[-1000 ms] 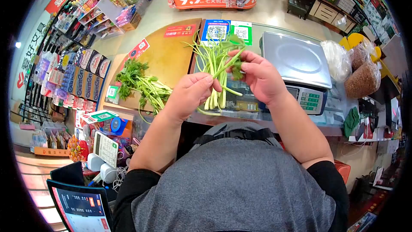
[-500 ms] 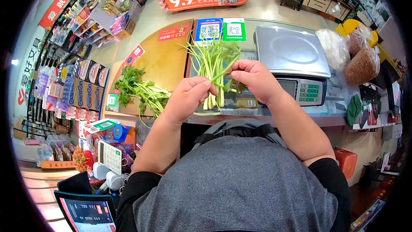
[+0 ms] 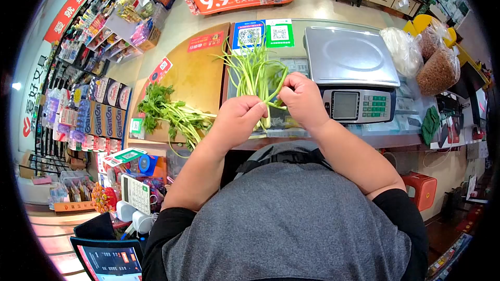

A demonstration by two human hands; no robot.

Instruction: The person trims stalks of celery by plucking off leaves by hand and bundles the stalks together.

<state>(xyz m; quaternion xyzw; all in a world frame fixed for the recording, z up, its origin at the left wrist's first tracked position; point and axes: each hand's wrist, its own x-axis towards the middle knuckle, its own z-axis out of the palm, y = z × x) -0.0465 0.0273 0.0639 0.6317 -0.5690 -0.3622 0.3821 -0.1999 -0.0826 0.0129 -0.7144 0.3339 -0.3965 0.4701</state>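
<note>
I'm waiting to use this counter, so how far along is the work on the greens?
Looks done: the pile of mostly bare stalks on the glass. In hand: one green stalk pinched between the left hand and right hand. Probably left: the leafy bunch on the brown surface, though it may be set aside; I can't tell which.

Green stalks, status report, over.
Left hand, right hand: pinching a stalk. Loose bunch beneath. Leafy bunch left. Scale right, clear of hands.
</note>
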